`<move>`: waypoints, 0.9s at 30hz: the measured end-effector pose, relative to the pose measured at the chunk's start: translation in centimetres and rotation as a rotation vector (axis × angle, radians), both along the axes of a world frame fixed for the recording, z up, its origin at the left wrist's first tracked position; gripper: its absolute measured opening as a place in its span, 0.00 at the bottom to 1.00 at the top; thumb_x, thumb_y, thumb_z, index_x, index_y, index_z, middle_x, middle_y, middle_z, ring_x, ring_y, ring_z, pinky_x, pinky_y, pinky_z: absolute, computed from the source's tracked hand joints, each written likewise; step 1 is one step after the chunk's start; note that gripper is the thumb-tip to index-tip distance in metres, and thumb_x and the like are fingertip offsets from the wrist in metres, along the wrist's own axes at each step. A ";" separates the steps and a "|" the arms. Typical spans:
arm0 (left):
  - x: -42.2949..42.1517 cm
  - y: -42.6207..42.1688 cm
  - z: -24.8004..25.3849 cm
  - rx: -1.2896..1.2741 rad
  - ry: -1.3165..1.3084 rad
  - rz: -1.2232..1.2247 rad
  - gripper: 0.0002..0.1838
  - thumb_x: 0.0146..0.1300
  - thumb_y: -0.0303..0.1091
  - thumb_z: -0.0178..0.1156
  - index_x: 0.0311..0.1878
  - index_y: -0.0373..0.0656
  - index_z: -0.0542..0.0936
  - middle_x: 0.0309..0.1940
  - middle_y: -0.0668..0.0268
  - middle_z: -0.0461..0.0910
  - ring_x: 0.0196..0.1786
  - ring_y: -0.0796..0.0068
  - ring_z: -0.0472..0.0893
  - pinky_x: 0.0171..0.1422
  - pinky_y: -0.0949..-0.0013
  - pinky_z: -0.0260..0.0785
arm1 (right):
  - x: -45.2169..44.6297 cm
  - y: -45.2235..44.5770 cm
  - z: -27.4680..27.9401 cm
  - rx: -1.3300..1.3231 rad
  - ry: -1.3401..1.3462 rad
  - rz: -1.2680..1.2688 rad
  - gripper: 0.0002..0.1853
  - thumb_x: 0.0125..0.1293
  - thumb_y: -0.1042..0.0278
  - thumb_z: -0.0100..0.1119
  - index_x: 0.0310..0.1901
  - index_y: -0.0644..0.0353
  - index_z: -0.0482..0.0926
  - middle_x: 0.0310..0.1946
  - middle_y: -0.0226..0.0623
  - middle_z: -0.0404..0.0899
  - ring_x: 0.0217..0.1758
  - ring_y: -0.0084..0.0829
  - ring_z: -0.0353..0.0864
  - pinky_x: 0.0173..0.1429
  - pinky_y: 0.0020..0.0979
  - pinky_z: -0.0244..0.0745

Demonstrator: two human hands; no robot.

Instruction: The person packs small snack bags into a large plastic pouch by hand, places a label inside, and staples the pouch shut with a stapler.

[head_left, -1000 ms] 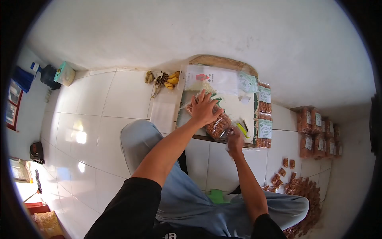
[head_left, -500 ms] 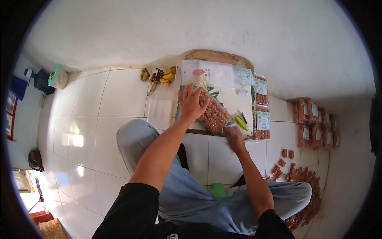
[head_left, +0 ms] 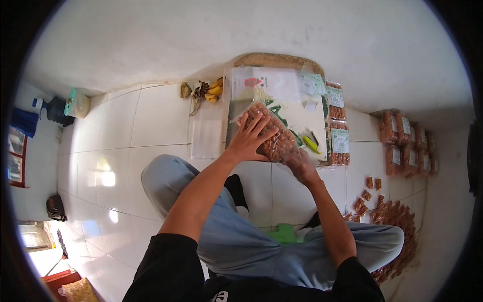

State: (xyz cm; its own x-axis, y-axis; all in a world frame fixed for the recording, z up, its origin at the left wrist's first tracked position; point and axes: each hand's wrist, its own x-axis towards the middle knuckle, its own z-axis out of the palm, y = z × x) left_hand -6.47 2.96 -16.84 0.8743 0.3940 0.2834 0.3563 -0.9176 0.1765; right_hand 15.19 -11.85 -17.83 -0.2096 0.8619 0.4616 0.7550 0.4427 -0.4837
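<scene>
A clear plastic bag (head_left: 273,137) packed with small reddish-brown pieces lies slanted over the near part of a low board-topped table (head_left: 302,121). My left hand (head_left: 250,137) rests on the bag's left side with its fingers spread. At the bag's lower right end, my right hand (head_left: 300,167) is closed around the gathered plastic; its fingertips are partly hidden. Just right of the bag lie a yellow-green cutter (head_left: 312,145) and a small dark tool beside it.
Labelled full packs (head_left: 340,140) stand along the table's right edge. More bags (head_left: 402,126) are stacked by the wall. Small packets (head_left: 397,221) pile up beside my right knee. Bananas (head_left: 215,89) and clear plastic sleeves (head_left: 206,136) lie left of the table.
My left hand has slid down from the bag's upper left corner onto its left side. The right hand keeps its hold at the lower end. The view has shifted slightly.
</scene>
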 end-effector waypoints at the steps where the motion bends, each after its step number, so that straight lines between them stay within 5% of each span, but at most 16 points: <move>1: 0.1 0.1 -0.3 0.022 -0.008 0.010 0.58 0.38 0.73 0.69 0.75 0.65 0.61 0.77 0.58 0.53 0.80 0.51 0.46 0.79 0.34 0.31 | -0.1 0.2 0.3 -0.001 0.009 -0.004 0.07 0.56 0.78 0.65 0.36 0.60 0.79 0.35 0.37 0.81 0.38 0.44 0.78 0.42 0.42 0.73; 4: 0.4 0.2 -0.7 0.053 -0.011 0.022 0.59 0.36 0.73 0.70 0.75 0.67 0.61 0.77 0.59 0.51 0.79 0.51 0.47 0.78 0.31 0.31 | -0.8 0.1 0.9 -0.123 -0.046 0.044 0.05 0.55 0.77 0.66 0.33 0.59 0.80 0.32 0.37 0.82 0.36 0.43 0.80 0.41 0.41 0.74; 13: 1.3 -0.1 -0.6 0.051 -0.016 0.047 0.62 0.29 0.72 0.73 0.74 0.66 0.63 0.76 0.59 0.54 0.79 0.52 0.50 0.77 0.28 0.32 | -3.1 -0.2 -1.6 0.060 0.128 -0.261 0.06 0.55 0.77 0.66 0.32 0.57 0.77 0.25 0.39 0.78 0.28 0.43 0.79 0.33 0.42 0.73; 21: 2.1 -0.9 0.1 -0.010 -0.004 0.098 0.64 0.27 0.68 0.77 0.75 0.65 0.62 0.77 0.61 0.54 0.79 0.52 0.49 0.75 0.26 0.35 | -2.3 -0.2 -2.1 0.062 -0.060 -0.157 0.08 0.52 0.77 0.63 0.35 0.55 0.78 0.38 0.32 0.79 0.38 0.36 0.78 0.39 0.35 0.70; 27: 2.6 -1.3 0.3 0.013 0.079 0.144 0.62 0.29 0.63 0.78 0.74 0.60 0.64 0.76 0.59 0.54 0.79 0.48 0.48 0.74 0.27 0.35 | -2.2 0.2 -2.2 0.219 -0.036 -0.138 0.11 0.49 0.72 0.64 0.37 0.51 0.81 0.37 0.26 0.79 0.42 0.32 0.78 0.45 0.36 0.69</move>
